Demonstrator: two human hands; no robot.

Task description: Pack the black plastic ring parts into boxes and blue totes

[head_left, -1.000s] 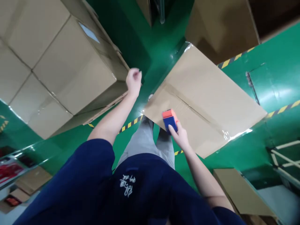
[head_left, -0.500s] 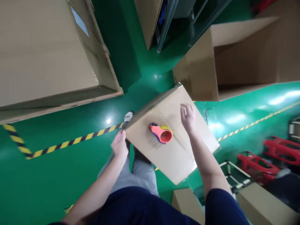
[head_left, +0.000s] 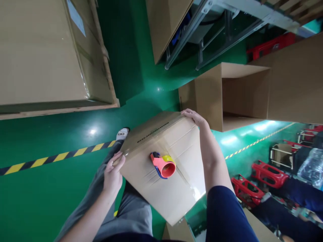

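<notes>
A taped cardboard box (head_left: 184,148) is in front of my body, its top facing up and a line of black print along its far side. My left hand (head_left: 114,171) grips the near left corner, thumb on top and fingers around the edge. At the far right corner, my right hand (head_left: 193,117) is closed over the edge. An orange tape dispenser (head_left: 164,165) with yellow and blue parts lies on the top of the box, touched by neither hand. The underside of the box is hidden.
An open cardboard box (head_left: 209,97) stands ahead to the right. A large carton (head_left: 37,53) on a wooden pallet fills the upper left. Metal framing (head_left: 186,37) stands at the back. Red plastic stools (head_left: 270,174) and seated people are at the right. Striped tape (head_left: 60,155) crosses the green floor.
My right hand has come down from above the box onto its far right corner. The box has shifted left and tilted, so its printed side shows. The view has turned right.
</notes>
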